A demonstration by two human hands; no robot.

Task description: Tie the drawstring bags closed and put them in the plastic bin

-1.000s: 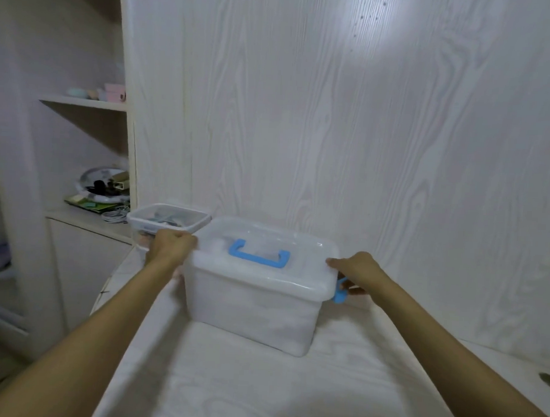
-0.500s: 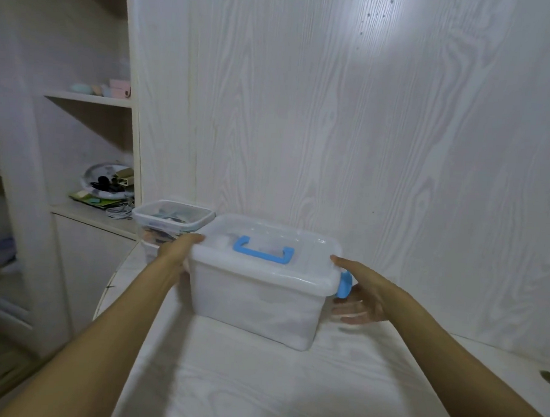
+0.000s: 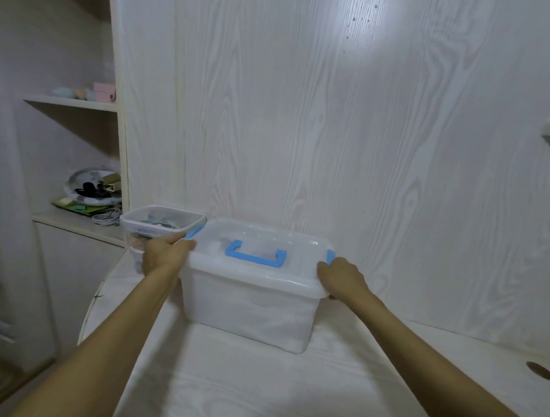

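A translucent plastic bin (image 3: 247, 311) with a clear lid and a blue carry handle (image 3: 255, 254) stands on the white desk (image 3: 259, 387). My left hand (image 3: 164, 256) grips the lid's left end beside a blue latch (image 3: 193, 232). My right hand (image 3: 343, 279) grips the lid's right end just below the other blue latch (image 3: 329, 256). Pale, blurred contents show faintly through the bin walls. No drawstring bag can be made out.
A smaller clear box (image 3: 159, 223) with dark items sits behind the bin at the left. Shelves at the left hold a round tray (image 3: 93, 187), cables and small pastel items (image 3: 83, 92). A wood-grain wall stands close behind. A cable hole (image 3: 540, 370) is at the desk's right.
My right hand has come in from beside the bin and closed on the lid's right end. My left hand has shifted up onto the lid's left edge. The bin has barely moved.
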